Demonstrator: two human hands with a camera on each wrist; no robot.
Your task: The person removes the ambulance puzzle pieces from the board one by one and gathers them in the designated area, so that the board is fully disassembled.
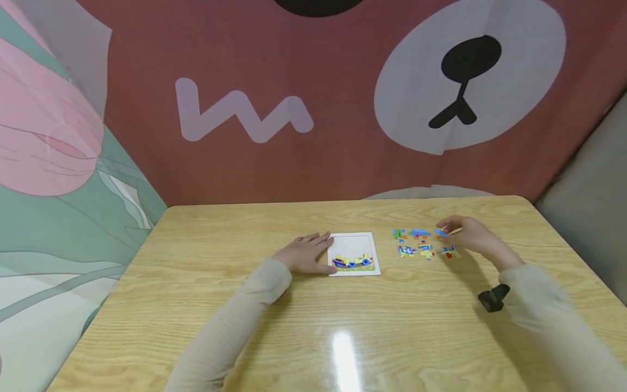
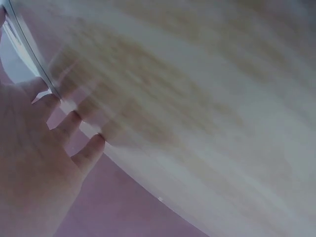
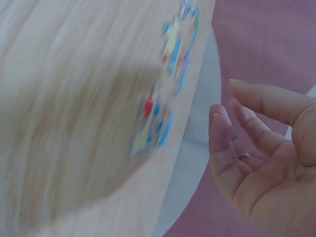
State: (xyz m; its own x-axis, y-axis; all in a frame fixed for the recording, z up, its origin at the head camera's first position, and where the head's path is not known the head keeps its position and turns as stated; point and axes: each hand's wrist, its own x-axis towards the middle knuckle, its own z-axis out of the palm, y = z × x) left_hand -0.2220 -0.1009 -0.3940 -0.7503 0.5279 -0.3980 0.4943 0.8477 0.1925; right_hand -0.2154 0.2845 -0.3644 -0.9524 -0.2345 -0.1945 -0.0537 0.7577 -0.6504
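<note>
My left hand (image 1: 307, 254) rests on the left edge of a white-framed puzzle board (image 1: 351, 235), fingers spread and thumb near its lower left corner. Joined pieces (image 1: 352, 262) along the board's bottom show a blue and yellow vehicle; the upper part is plain white. In the left wrist view the fingers of that hand (image 2: 44, 133) lie along the board's edge. My right hand (image 1: 467, 237) hovers over the right end of the loose jigsaw pieces (image 1: 426, 254). In the right wrist view this hand (image 3: 266, 153) has thumb and fingers apart, with nothing seen between them.
Several loose pieces lie in two rows right of the board, on a light wooden table (image 1: 303, 337). Behind the table's far edge hangs a reddish-brown cloth (image 1: 343, 158) with a cartoon face. A black wrist device (image 1: 493, 298) sits at the right sleeve.
</note>
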